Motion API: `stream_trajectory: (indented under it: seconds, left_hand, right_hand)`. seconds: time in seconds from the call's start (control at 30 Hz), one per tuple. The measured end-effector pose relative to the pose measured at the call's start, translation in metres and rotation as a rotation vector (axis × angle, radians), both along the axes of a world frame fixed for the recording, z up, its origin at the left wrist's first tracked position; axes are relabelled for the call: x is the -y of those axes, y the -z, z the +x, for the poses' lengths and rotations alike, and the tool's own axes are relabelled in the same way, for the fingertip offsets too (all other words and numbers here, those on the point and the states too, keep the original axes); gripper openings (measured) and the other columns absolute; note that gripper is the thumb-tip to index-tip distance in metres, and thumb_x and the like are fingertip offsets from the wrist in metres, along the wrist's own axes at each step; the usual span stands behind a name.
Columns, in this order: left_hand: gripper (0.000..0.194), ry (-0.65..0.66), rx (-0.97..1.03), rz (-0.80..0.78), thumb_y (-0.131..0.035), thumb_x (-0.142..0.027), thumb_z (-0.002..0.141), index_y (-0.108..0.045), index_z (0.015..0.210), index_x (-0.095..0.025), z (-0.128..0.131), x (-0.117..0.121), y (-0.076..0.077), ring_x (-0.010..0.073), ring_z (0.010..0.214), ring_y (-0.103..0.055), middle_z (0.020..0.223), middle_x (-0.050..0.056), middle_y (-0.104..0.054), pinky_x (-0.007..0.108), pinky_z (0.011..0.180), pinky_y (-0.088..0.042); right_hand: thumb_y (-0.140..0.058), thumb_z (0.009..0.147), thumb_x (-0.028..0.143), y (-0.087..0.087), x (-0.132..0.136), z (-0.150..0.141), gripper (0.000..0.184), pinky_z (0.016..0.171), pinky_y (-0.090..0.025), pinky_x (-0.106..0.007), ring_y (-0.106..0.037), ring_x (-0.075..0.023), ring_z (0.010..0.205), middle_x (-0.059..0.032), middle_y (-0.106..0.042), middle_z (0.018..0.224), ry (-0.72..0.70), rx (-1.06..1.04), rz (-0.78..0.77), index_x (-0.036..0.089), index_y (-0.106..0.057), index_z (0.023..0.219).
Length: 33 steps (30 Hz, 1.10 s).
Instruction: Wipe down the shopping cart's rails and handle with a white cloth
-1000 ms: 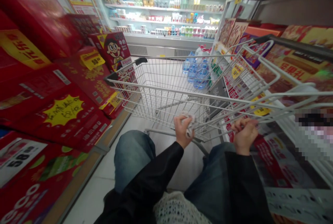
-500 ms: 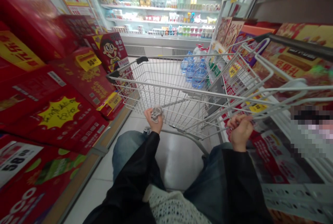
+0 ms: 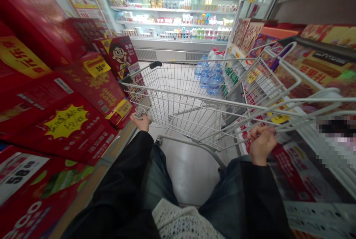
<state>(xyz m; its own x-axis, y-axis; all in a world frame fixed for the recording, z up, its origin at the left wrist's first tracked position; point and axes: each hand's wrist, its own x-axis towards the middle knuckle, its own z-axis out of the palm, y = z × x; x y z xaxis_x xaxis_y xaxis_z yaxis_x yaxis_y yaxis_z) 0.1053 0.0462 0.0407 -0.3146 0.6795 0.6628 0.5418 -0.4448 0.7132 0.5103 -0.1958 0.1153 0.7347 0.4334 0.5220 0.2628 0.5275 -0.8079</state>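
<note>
A white wire shopping cart stands tilted in front of me in a store aisle. My left hand is stretched far to the left, closed on a crumpled grey-white cloth pressed against the cart's lower left corner. My right hand is closed round the wires at the cart's lower right edge. Both arms wear black sleeves, and my knees in blue jeans show below.
Stacked red gift boxes with yellow price tags line the left side. Printed boxes on a shelf crowd the right. A pack of water bottles sits beyond the cart, and a lit refrigerated shelf closes the aisle's far end.
My left hand has slid with the cloth leftward along the cart's lower edge, from the middle to the left corner. The right hand has kept its grip on the cart.
</note>
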Motion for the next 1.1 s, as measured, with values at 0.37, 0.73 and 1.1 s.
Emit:
stream_trajectory:
  seconds: [0.37,0.73,1.1]
  left_hand:
    - [0.037,0.329,0.055,0.003,-0.066,-0.014,0.077,-0.054,0.11,-0.025,0.204,0.145,0.074,0.0293,0.112,-0.057,0.113,0.011,-0.056,0.05,0.1,-0.051]
    - [0.019,0.455,0.062,-0.039,-0.067,-0.02,0.08,-0.065,0.099,-0.024,0.131,0.125,0.049,0.0264,0.101,-0.062,0.103,0.009,-0.061,0.042,0.092,-0.053]
    - [0.017,0.332,0.177,-0.177,-0.071,-0.023,0.076,-0.067,0.092,-0.021,0.093,0.132,0.056,0.0232,0.096,-0.064,0.098,0.006,-0.062,0.04,0.094,-0.055]
  right_hand:
    - [-0.054,0.097,0.079,-0.002,0.0,0.001,0.066,0.043,-0.028,-0.021,-0.032,-0.0068,0.045,0.0094,-0.034,0.051,-0.058,-0.012,0.032,0.024,-0.036,0.065]
    - [-0.056,0.091,0.084,0.002,0.016,0.026,0.063,0.055,-0.049,-0.031,-0.051,-0.0133,0.058,0.003,-0.051,0.065,0.166,0.069,-0.117,0.024,-0.049,0.074]
    - [-0.094,0.074,0.03,-0.133,0.047,-0.087,0.015,0.138,-0.003,-0.068,0.009,-0.0416,0.17,0.0166,-0.016,0.179,0.021,1.039,-0.028,0.029,-0.081,0.082]
